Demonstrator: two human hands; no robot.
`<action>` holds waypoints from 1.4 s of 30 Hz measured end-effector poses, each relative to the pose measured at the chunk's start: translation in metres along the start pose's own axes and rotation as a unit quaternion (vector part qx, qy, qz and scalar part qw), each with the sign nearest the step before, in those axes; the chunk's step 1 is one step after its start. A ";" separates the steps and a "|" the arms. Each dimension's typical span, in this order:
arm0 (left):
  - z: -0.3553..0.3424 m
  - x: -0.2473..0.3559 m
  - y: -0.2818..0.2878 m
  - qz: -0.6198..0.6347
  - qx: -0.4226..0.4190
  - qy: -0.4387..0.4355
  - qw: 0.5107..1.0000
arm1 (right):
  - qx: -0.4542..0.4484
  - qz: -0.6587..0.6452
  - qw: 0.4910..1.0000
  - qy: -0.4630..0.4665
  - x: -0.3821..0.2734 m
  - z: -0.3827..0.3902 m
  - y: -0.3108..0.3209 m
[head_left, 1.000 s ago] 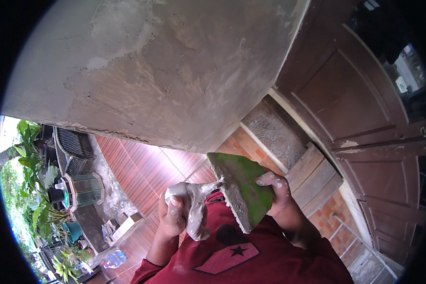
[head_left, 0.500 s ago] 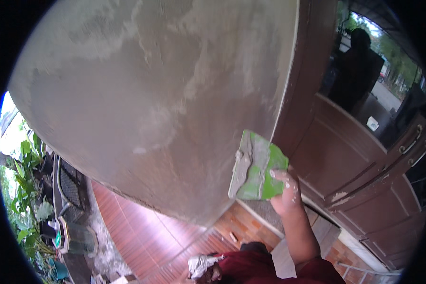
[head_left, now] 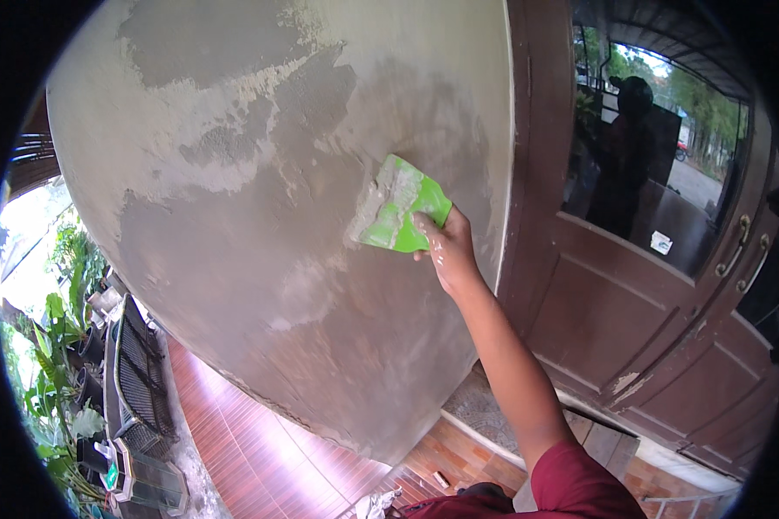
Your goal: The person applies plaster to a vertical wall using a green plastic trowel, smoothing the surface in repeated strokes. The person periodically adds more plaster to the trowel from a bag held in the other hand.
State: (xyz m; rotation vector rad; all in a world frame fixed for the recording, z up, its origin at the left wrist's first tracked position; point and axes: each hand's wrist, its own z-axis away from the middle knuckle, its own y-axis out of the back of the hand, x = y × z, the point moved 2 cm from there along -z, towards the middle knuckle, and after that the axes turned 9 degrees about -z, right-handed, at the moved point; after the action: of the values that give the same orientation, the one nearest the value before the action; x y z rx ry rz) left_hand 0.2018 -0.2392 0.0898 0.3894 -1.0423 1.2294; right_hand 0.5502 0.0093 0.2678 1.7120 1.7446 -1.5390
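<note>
My right hand [head_left: 447, 245] grips a green plastic putty spreader [head_left: 404, 208], thumb on its near face. Grey paste coats the spreader's left part and edge. The blade lies at the middle of a wall [head_left: 234, 233] patched with darker and lighter grey plaster, seemingly against it. At the lower edge a crumpled whitish bag [head_left: 376, 503] shows beside my dark red shirt. My left hand is at that bag, closed around it, mostly cut off by the picture's edge.
Right of the wall stands a brown panelled door [head_left: 614, 303] with dark glass and metal handles [head_left: 736, 246]. Reddish striped tiles [head_left: 234, 424] cover the floor below. At the left are a dark woven bench [head_left: 138, 372], potted plants [head_left: 56, 363] and a glass-sided tank [head_left: 147, 480].
My right hand has carried the spreader up and left, from the wall's lower right to its middle. The view has tilted upward, and the bag has slid mostly out at the bottom.
</note>
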 end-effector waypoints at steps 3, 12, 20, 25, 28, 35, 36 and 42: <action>0.004 -0.005 0.003 -0.008 0.015 0.017 1.000 | 0.014 -0.005 1.000 0.019 0.004 0.003 0.004; -0.004 0.005 0.006 0.035 0.026 -0.015 0.999 | 0.053 0.104 0.979 0.169 -0.015 0.018 0.018; -0.012 0.013 0.011 0.062 0.025 -0.037 0.997 | 0.033 0.248 0.935 0.249 -0.055 0.014 -0.016; -0.014 0.017 0.014 0.082 0.025 -0.045 0.995 | 0.032 0.322 0.862 0.391 -0.098 -0.024 -0.050; -0.016 0.019 0.016 0.092 0.024 -0.051 0.994 | 0.029 0.382 0.824 0.417 -0.116 -0.046 -0.067; -0.030 0.020 0.027 0.091 -0.018 -0.048 0.995 | -0.143 0.475 0.747 0.442 -0.062 -0.039 -0.100; -0.032 0.021 0.028 0.090 -0.024 -0.048 0.994 | -0.146 0.484 0.738 0.446 -0.054 -0.037 -0.100; -0.044 0.022 0.033 0.090 -0.070 -0.057 0.992 | -0.175 0.492 0.734 0.434 -0.040 -0.007 -0.102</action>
State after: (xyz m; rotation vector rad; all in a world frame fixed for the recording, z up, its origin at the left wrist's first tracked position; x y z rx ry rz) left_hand 0.1907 -0.1827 0.0759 0.2628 -1.2764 1.2958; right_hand 0.4786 0.0173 0.3508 2.6173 0.8348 0.0947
